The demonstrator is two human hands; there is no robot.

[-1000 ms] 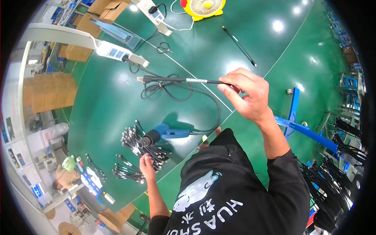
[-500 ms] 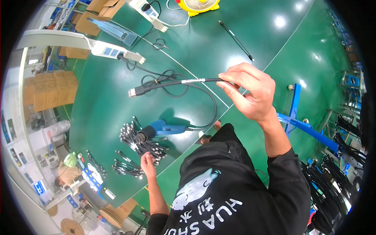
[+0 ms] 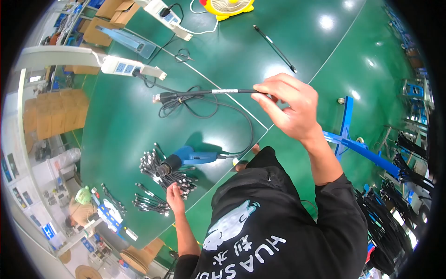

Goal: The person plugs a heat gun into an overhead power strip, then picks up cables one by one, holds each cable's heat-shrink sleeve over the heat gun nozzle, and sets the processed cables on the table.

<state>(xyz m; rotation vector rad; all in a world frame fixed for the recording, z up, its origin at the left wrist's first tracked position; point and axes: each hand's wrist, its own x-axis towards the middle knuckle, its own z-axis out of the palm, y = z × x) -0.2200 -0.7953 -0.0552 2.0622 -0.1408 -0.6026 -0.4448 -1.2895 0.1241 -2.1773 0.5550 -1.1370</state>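
My right hand (image 3: 290,106) is raised over the green table. Its thumb and fingertips pinch a short black network cable (image 3: 244,91). The cable sticks out nearly level to the left, with a white printed label (image 3: 224,91) and a clear plug (image 3: 157,98) at its free end; the other end is hidden by the hand. Low beside a pile of black cables with metal-looking plugs (image 3: 183,184) is my left hand (image 3: 175,200), its fingers loosely extended and nothing visible in them. A blue heat gun (image 3: 200,158) lies with its dark nozzle over the pile.
A coiled power cord (image 3: 216,108) runs between the heat gun and a white power strip (image 3: 121,66). Scissors (image 3: 182,56), another black cable (image 3: 275,49) and a yellow fan (image 3: 228,7) are farther back. A blue stand (image 3: 346,123) is at the right; a person (image 3: 82,211) sits at lower left.
My right hand has shifted slightly left, and the cable's plug end has risen so the cable lies more level. The view has turned a little; my left hand stays by the pile.
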